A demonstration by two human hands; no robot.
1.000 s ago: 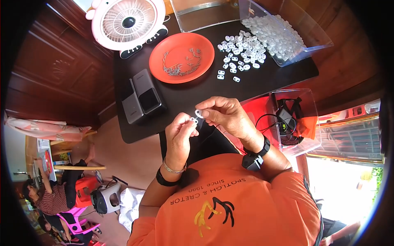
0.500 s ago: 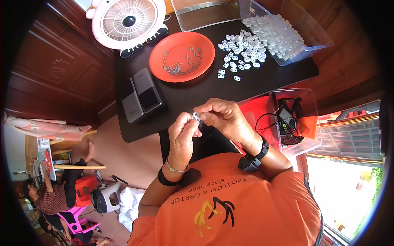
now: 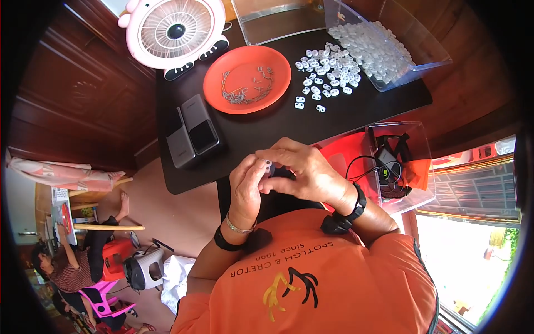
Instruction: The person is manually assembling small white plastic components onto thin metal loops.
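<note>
Just past the table's near edge, my left hand (image 3: 245,186) pinches a small white two-hole plastic piece (image 3: 268,165) between thumb and fingers. My right hand (image 3: 311,172) curls around the same piece from the right, index finger at its far end and thumb near its close end. The fingers partly cover the piece, and whether anything else is between them is hidden. On the table, an orange plate (image 3: 213,89) holds thin metal bits. Right of it lies a loose pile of white two-hole pieces (image 3: 334,71).
A clear bin (image 3: 425,71) of whitish pieces stands at the far right. Two grey-black devices (image 3: 192,131) lie at left, below a pink fan (image 3: 176,32). Under the table's right side is a clear box (image 3: 409,195) with cables. Another person (image 3: 72,267) sits at far left.
My right hand has opened out from a fingertip pinch into a wider curl around the piece. The piece has turned, and both hands have shifted slightly nearer to me.
</note>
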